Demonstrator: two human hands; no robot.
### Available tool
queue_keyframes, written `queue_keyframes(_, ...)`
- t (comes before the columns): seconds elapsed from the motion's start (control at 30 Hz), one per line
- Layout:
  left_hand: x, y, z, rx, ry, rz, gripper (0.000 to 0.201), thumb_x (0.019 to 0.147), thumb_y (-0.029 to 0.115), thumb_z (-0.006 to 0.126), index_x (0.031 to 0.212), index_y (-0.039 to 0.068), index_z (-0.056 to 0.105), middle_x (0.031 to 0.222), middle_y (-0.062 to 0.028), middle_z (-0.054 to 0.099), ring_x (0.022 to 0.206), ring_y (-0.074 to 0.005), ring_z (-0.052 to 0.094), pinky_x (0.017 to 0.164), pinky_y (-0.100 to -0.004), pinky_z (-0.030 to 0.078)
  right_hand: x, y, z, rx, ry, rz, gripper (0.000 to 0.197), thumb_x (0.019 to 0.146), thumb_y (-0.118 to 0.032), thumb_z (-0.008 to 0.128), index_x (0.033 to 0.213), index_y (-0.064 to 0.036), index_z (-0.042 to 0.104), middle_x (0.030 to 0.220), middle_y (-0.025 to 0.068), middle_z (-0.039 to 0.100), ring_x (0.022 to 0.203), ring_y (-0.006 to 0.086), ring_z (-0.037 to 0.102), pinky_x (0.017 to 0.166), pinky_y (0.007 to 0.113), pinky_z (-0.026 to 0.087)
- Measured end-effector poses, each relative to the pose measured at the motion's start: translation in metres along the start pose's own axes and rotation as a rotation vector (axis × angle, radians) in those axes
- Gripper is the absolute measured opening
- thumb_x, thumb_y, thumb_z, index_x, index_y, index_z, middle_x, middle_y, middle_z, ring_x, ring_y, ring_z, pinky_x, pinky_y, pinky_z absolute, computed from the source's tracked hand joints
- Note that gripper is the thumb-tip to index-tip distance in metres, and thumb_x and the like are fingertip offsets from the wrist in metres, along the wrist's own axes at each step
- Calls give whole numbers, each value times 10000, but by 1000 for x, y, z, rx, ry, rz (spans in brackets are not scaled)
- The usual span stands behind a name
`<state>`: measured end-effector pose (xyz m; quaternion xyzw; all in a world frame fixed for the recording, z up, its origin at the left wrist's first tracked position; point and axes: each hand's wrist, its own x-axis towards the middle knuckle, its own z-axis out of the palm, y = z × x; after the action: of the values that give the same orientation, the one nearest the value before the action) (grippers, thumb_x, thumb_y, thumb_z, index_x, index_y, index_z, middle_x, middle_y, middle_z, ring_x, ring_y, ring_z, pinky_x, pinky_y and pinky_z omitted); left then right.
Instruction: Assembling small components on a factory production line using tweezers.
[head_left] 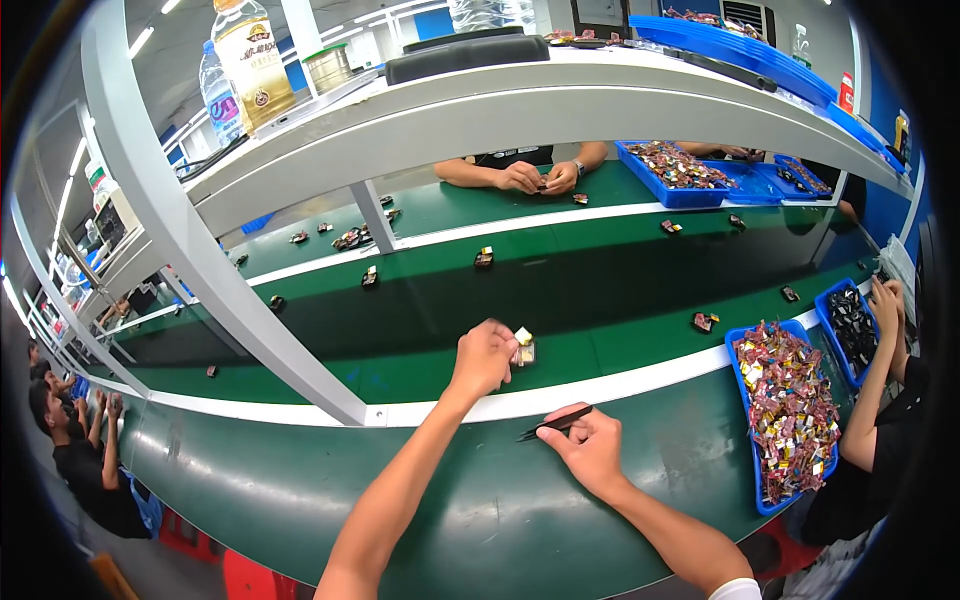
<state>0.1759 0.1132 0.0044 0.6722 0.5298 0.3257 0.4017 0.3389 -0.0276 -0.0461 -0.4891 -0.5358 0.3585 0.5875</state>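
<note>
My left hand (484,357) reaches over the green conveyor belt (610,345), its fingers pinched at the edge of a small electronic part (525,350) with a yellow-and-white top. Whether that part touches the belt I cannot tell. Above the near green worktop (480,500), my right hand (588,450) grips black tweezers (553,424), whose tips point left and have nothing between them. Similar small dark parts lie spread along the belt, among them one (484,257) farther off and another (705,322) to the right.
A blue tray (745,400) heaped with small parts stands at my right, beside another blue tray (822,312) of black pieces. Co-workers sit right, left and across the belt. A white post (240,290) and an overhead shelf (560,110) frame the belt; bottles stand on the shelf.
</note>
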Motion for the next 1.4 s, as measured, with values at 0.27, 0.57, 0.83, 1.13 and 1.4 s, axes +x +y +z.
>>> queue_keyframes(0.27, -102, -27, 18, -557, 175, -90, 174, 975, 76, 644, 1053, -75, 681, 771, -76, 694, 513, -90, 600, 403, -227, 414, 6, -10, -4, 221, -56, 125, 154, 840, 53, 784, 948, 24, 678, 825, 0, 685, 574, -24, 418, 505, 163, 337)
queue_keyframes(0.57, -109, -30, 27, -513, 149, -12, 185, 974, 85, 663, 1075, -69, 674, 763, -88, 709, 550, -90, 637, 449, -229, 484, 3, -21, -5, 69, -3, 36, 156, 847, 61, 767, 950, 20, 658, 718, -16, 632, 565, -13, 469, 507, 168, 337)
queue_keyframes(0.83, -110, -24, 27, -530, 113, 23, 167, 980, 85, 655, 1052, -66, 661, 748, -88, 701, 547, -92, 639, 452, -237, 497, 2, -14, -5, -133, 46, -90, 157, 805, 20, 814, 914, 11, 701, 538, -64, 512, 455, -17, 380, 462, 181, 257)
queue_keyframes(1.13, -110, -24, 23, -517, 58, 10, 163, 999, 60, 620, 1060, -90, 637, 769, -97, 685, 579, -119, 659, 473, -245, 530, 1, -11, -4, -170, 10, -107, 166, 817, 14, 811, 930, 14, 689, 594, -44, 557, 461, -13, 406, 444, 185, 265)
queue_keyframes(1.4, -112, -29, 23, -565, 43, 44, 154, 995, 59, 622, 1077, -69, 642, 773, -100, 691, 579, -112, 654, 467, -247, 522, 5, -30, -2, 255, 17, 337, 161, 869, 89, 738, 998, 81, 642, 889, 120, 715, 807, 135, 708, 705, 224, 560)
